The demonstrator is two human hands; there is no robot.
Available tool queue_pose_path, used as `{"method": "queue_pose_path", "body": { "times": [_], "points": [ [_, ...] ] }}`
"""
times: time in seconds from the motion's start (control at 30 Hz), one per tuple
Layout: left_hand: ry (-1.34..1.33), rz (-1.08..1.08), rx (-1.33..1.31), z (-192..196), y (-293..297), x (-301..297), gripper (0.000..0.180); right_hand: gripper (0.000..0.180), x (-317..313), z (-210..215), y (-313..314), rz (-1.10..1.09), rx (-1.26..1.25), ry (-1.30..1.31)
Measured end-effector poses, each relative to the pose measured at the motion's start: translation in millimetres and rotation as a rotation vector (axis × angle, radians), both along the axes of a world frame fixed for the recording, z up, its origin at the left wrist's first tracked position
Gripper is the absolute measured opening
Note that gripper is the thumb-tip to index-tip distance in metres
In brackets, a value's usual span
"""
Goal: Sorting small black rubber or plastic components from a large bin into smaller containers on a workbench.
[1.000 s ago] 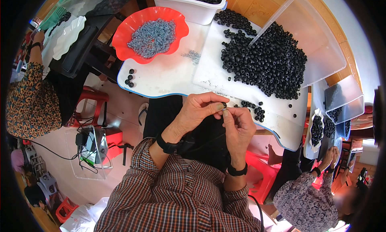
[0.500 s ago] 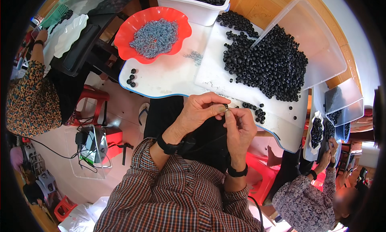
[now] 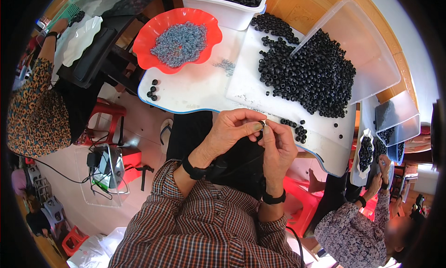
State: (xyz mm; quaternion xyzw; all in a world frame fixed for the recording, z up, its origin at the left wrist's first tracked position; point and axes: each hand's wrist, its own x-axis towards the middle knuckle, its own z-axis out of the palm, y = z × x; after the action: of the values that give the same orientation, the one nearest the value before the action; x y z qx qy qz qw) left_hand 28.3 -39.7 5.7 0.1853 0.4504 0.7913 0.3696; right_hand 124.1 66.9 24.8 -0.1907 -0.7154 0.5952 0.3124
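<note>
Over my lap, just off the table's near edge, both hands meet fingertip to fingertip. My left hand (image 3: 232, 131) pinches a small black round piece (image 3: 261, 124) between thumb and forefinger. Against it, the thumb and fingers of my right hand (image 3: 278, 142) are pressed together; a pale glint shows there, too small to name. Beyond my right hand lies a little group of black round pieces (image 3: 301, 132). A big heap of the same hollow pieces (image 3: 306, 73) covers a white board (image 3: 239, 84). A red scalloped bowl (image 3: 211, 29) holds many tiny grey-clear bits.
A transparent bin (image 3: 371, 54) lies tipped around the heap. Behind stands a white tub (image 3: 232, 15) of black pieces. Several loose ones (image 3: 152, 95) sit at the table's left corner. Other people work at left (image 3: 37, 114) and right (image 3: 353, 231). A transparent box (image 3: 104, 175) stands on the floor.
My fingertips have shifted slightly at the black piece, and a pale glint now shows between them. The person at left has reached farther forward.
</note>
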Motion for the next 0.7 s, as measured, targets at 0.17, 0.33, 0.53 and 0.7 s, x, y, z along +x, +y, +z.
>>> {"method": "queue_pose_path", "body": {
  "times": [0.17,0.33,0.53,0.7],
  "points": [
    [-0.057,-0.013,-0.029,-4,1,0,0.021,0.008,2,0,1,0.028,-0.005,-0.002],
    [-0.287,-0.037,0.125,-11,1,0,0.024,0.007,2,1,-2,-0.001,-0.074,0.029],
    [-0.322,-0.041,0.156,-12,1,-1,0.025,0.007,3,1,-2,-0.001,-0.077,0.034],
    [-0.298,-0.038,0.147,-14,0,-1,0.023,0.007,1,2,-4,0.019,-0.046,0.031]
  ]
}}
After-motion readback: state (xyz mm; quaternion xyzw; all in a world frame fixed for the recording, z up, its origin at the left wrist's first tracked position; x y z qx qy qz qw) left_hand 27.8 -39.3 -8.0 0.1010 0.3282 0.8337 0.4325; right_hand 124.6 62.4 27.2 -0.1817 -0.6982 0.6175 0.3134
